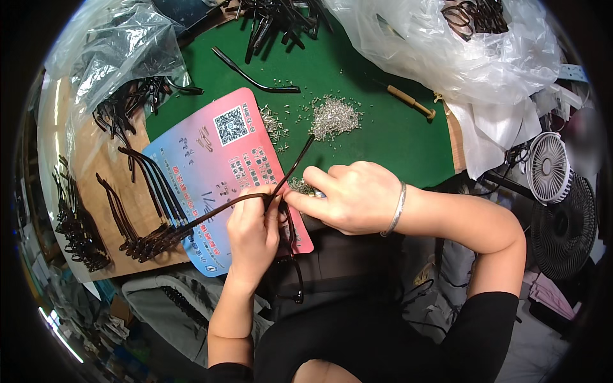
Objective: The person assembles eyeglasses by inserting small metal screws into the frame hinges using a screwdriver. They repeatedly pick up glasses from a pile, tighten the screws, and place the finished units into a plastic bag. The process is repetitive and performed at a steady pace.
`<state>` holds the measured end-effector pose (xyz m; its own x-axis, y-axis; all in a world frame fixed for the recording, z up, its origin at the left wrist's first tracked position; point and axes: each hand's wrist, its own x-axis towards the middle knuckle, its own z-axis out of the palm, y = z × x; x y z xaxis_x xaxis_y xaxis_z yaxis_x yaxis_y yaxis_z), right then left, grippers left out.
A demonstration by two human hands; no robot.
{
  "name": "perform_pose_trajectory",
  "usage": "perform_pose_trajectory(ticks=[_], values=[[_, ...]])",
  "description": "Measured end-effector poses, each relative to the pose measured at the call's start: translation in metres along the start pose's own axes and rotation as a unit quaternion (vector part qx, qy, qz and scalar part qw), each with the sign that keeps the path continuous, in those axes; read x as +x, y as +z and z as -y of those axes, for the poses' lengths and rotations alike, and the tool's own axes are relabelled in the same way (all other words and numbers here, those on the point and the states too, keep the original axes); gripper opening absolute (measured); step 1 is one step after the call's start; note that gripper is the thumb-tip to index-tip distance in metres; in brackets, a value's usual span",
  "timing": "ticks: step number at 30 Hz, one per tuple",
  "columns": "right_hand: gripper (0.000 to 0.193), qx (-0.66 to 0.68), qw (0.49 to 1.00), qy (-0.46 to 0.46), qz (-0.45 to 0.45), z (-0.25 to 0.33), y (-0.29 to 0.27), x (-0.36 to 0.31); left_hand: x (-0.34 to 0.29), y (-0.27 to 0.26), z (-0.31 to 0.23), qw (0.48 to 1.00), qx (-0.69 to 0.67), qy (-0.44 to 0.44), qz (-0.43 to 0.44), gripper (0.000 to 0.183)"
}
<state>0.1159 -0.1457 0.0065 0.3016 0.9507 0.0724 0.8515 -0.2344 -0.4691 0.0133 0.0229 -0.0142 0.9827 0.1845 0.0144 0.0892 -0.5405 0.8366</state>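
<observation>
Between the fingers of my left hand [250,223] is a dark brown eyeglass frame [231,203]. One slim arm of it slants up toward the small metal parts, and another dark part hangs below my fingers. My right hand [348,198] is closed, with its fingertips against the frame beside my left fingertips. A small shiny bit shows between its fingers; what it belongs to is hidden. Under the hands lies a pink and blue printed mat [211,153]. A pile of tiny silver screws or pins [335,118] sits just beyond my right hand, with smaller heaps [273,124] beside it.
A row of glasses [150,246] stands left of the mat; more dark frames [80,236] lie farther left. A loose temple arm [255,80] and a brass-handled screwdriver [412,102] rest on the green surface [396,140]. Plastic bags [415,45] hold dark parts. Fans [549,167] stand at right.
</observation>
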Motion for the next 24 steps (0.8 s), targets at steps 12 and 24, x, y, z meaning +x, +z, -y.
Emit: perform_pose_trajectory(ticks=[12, 24], values=[[0.027, 0.021, 1.000, -0.014, 0.019, -0.0073, 0.0018, 0.0074, -0.0004, 0.0018, 0.0002, 1.000, 0.005, -0.006, -0.015, 0.010], [0.022, 0.019, 0.999, 0.027, -0.040, 0.0003, 0.0017, 0.0005, -0.0021, 0.0037, 0.0061, 0.998, -0.016, 0.039, -0.041, 0.014]])
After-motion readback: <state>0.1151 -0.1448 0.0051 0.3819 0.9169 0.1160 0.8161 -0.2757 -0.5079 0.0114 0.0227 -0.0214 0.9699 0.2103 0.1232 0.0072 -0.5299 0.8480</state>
